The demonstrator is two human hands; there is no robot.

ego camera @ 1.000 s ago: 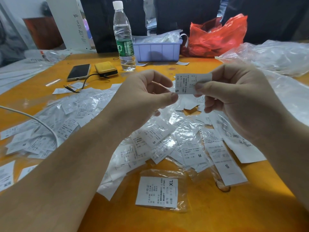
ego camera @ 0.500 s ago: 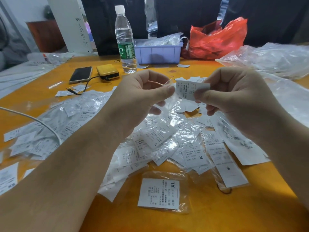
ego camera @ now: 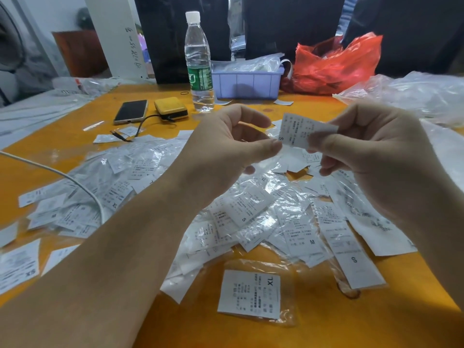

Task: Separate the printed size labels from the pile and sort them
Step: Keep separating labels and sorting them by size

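**Label marked S held up over the pile**

Label, a thin white paper rectangle printed with small dark text and an S at its left end, is raised above the table between both hands. The right hand pinches its right half between thumb and forefinger, the other fingers curled under. The left hand has its thumb tip at the label's lower left corner, fingers curled above it (whether it truly grips the paper I cannot tell).

Against half a second ago, the label is tilted more, its left end lower, and the thin strip seen between the left fingers is gone.

Below the hands, the pile spreads wide over the glossy orange table: flat white labels mixed with crinkled clear plastic sleeves, sizes S, M and XL readable. One XL label lies alone in its sleeve nearer the person, with bare tabletop around and in front of it.

Further back stand a clear ribbed water bottle, a lilac plastic bin, a crumpled red bag, a dark phone and a yellow box. A white cable curves across the left part of the pile.
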